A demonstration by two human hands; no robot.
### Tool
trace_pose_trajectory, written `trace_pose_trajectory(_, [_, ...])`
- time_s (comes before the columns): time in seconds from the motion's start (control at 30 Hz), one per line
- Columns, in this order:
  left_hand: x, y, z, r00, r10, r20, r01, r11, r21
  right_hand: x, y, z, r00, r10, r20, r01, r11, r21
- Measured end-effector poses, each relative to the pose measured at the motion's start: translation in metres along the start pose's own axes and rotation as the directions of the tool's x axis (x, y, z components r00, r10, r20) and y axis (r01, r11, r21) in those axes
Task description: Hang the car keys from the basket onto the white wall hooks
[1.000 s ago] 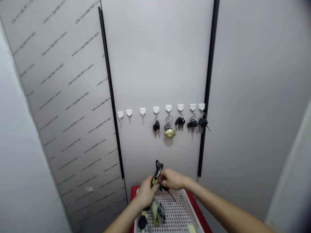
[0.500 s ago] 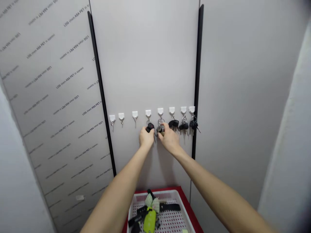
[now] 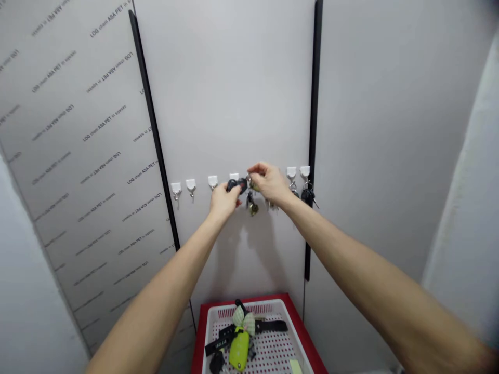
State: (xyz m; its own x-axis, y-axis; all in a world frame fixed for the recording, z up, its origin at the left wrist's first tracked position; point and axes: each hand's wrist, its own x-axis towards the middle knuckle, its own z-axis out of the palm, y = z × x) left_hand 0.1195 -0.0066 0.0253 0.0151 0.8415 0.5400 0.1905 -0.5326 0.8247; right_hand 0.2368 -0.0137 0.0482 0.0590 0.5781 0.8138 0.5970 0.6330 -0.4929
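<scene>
My left hand (image 3: 225, 202) is closed on a black car key (image 3: 238, 185) just below a white wall hook (image 3: 234, 177). Beside it, my right hand (image 3: 272, 183) pinches the top of a bunch of keys (image 3: 253, 206), which dangles under the fingers. Whether either set still touches its hook is hidden by my hands. Further right, black keys (image 3: 307, 196) hang from a white hook (image 3: 304, 171), with another set partly behind my right wrist. To the left, white hooks (image 3: 191, 185) carry no keys.
Below stands a white perforated basket (image 3: 208, 324) on a red surface (image 3: 307, 350). In it lie a lime-green key case (image 3: 239, 350), black straps (image 3: 271, 326) and a bow-shaped piece. Black vertical strips (image 3: 150, 109) run along both sides of the pale panel.
Both hands have risen with their keys. The black key in my left hand now lies sideways, and the bunch hangs beneath my right hand. The view has shifted slightly.
</scene>
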Motion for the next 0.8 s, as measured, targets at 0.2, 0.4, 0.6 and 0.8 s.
trace_pose_trajectory(0.2, [-0.077,-0.075,-0.002,0.895,-0.235,0.379,0.109,0.94,0.324,-0.103,0.035,0.018,0.893,0.045,0.447,-0.042,0.999,-0.018])
trace_pose_trajectory(0.4, [-0.122,-0.111,0.008,0.699,-0.428,0.573,-0.062,0.762,0.645,-0.176,0.07,0.031,0.84,0.114,0.53,-0.082,0.993,-0.083])
trace_pose_trajectory(0.6, [-0.06,-0.061,0.046,0.935,-0.158,0.318,0.007,0.904,0.428,-0.1,0.071,-0.034,0.975,0.088,-0.202,-0.141,0.953,-0.269])
trace_pose_trajectory(0.8, [-0.005,-0.028,0.097,0.972,-0.174,0.156,0.145,0.973,0.178,-0.054,0.083,-0.051,0.952,0.212,-0.22,-0.29,0.855,-0.431])
